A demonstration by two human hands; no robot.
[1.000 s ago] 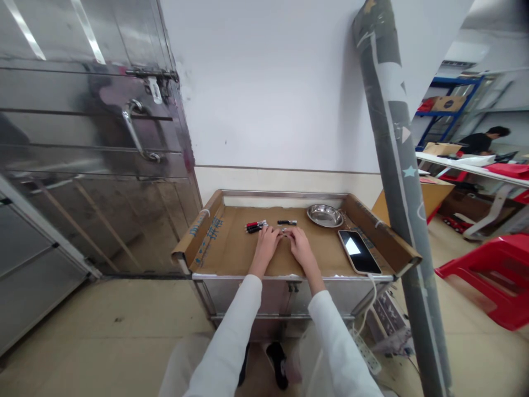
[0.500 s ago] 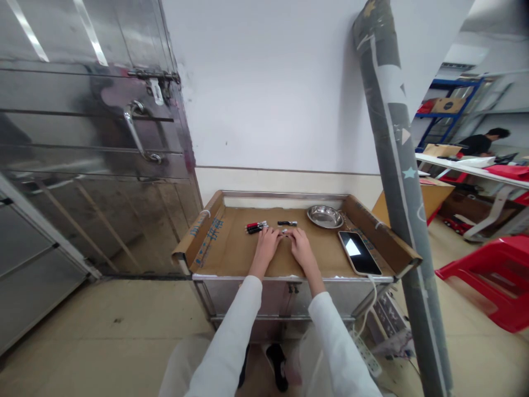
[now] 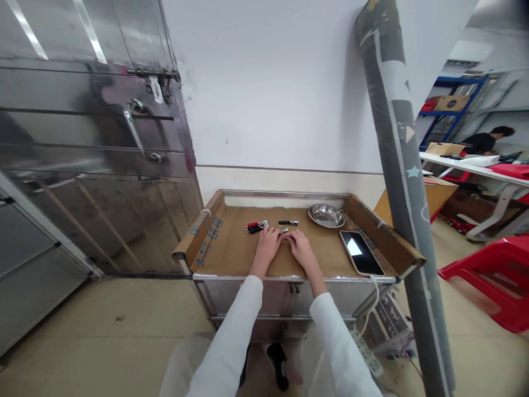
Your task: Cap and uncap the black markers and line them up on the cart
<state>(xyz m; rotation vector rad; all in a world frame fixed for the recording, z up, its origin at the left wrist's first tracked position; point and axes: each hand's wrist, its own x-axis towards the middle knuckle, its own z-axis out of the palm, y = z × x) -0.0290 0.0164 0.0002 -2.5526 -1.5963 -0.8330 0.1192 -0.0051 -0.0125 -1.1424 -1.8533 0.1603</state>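
Observation:
My left hand [image 3: 268, 246] and my right hand [image 3: 299, 246] rest close together over the cardboard-lined tray top [image 3: 235, 253], fingers bent and nearly meeting. Between their fingertips sits a small thing with a silvery end [image 3: 285, 230]; most of it is hidden by the fingers, so its kind cannot be told. Just beyond my left fingertips lie a red pen-like stick [image 3: 253, 224] and black pen-like sticks [image 3: 255, 228] with silvery ends. One more black stick with a silvery end [image 3: 288, 223] lies a little beyond my right hand.
A round steel dish [image 3: 326, 216] stands at the back right. Nearer, a phone [image 3: 360, 252] lies with a white cable plugged in. Raised cardboard sides [image 3: 384, 236] edge the top. A long grey roll [image 3: 407, 182] leans at the right, by a red stool [image 3: 491, 281].
The view has shifted very slightly. Both hands stay in nearly the same place, their fingers still around the small silvery-ended thing.

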